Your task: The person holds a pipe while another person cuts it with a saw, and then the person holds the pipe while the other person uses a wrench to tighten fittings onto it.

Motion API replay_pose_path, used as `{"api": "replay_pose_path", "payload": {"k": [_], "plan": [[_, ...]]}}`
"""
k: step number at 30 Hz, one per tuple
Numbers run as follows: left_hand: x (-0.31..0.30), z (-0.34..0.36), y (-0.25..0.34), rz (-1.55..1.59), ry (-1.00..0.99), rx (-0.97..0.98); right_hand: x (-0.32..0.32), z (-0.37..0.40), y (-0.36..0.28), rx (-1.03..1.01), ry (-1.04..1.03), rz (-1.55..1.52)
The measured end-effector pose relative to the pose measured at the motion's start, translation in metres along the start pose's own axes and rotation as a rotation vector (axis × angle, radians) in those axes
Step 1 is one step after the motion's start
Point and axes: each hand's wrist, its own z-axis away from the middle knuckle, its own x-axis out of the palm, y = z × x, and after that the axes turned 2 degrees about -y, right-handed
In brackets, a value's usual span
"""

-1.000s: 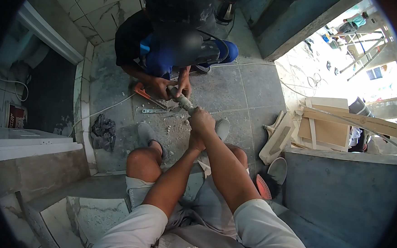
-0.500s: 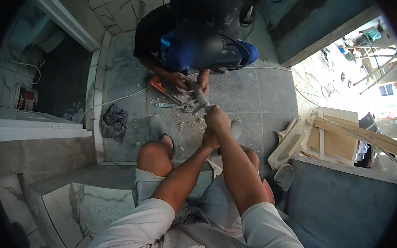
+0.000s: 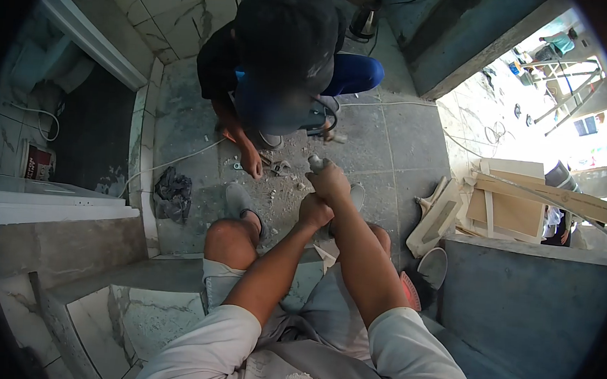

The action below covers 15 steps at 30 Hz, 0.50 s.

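Observation:
Both my hands are closed on a dusty grey cylindrical tool, and only its front end [image 3: 315, 163] shows. My right hand [image 3: 333, 183] wraps round it just behind that end. Lower down, my left hand [image 3: 315, 210] is closed against the right one, its grip mostly hidden. Across from me crouches a co-worker, one hand [image 3: 251, 164] low over the floor beside an adjustable wrench [image 3: 278, 166]. Near the co-worker's other hand is a short grey cylindrical piece [image 3: 336, 137], apart from my tool.
Rubble and chips lie on the tiled floor [image 3: 372, 148] between my feet. A black plastic bag [image 3: 172, 194] is at left, with a white cable [image 3: 173, 159] behind it. Broken pale pieces [image 3: 429, 225] and boards [image 3: 515, 195] lie at right. A round disc [image 3: 433, 268] leans near my right knee.
The co-worker's hands have come off the front of my tool, and the co-worker has leaned forward, one hand reaching down by the wrenches. My hands stay nearly in place.

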Motion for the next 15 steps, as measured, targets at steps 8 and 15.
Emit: {"api": "replay_pose_path", "payload": {"k": [8, 15], "plan": [[-0.091, 0.016, 0.061, -0.610, -0.054, 0.105, -0.046, 0.055, 0.035, -0.297, -0.008, -0.459], [-0.154, 0.033, 0.123, -0.680, 0.258, 0.375, -0.074, 0.183, 0.044, -0.560, -0.029, -0.983]]}}
